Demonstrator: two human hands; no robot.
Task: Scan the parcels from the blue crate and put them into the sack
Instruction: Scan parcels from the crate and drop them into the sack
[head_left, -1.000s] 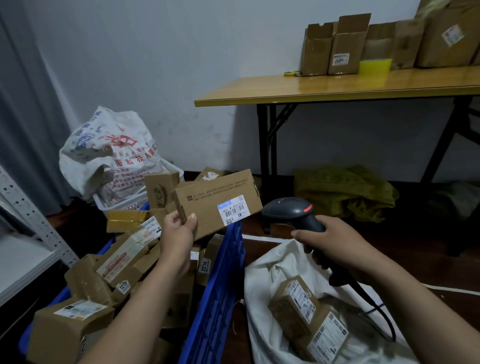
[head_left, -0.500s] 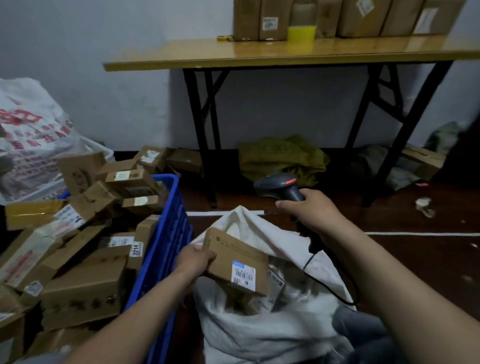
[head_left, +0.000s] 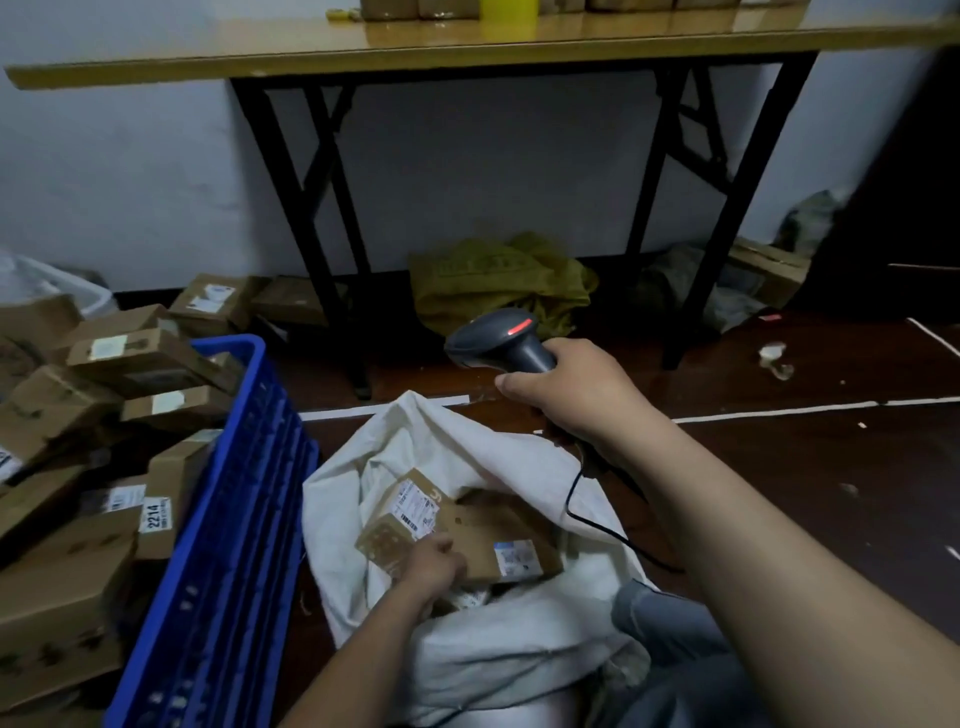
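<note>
one head-worn view looks forward and down, close over the sack (head_left: 467, 649) mouth.

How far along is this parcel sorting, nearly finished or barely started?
Early on, it seems. Done: at least one labelled box lies in the white sack. In hand: the left hand holds a flat box down inside the sack, while the right hand grips the scanner. Left: the blue crate is heaped with boxes, presumably unscanned.
</note>
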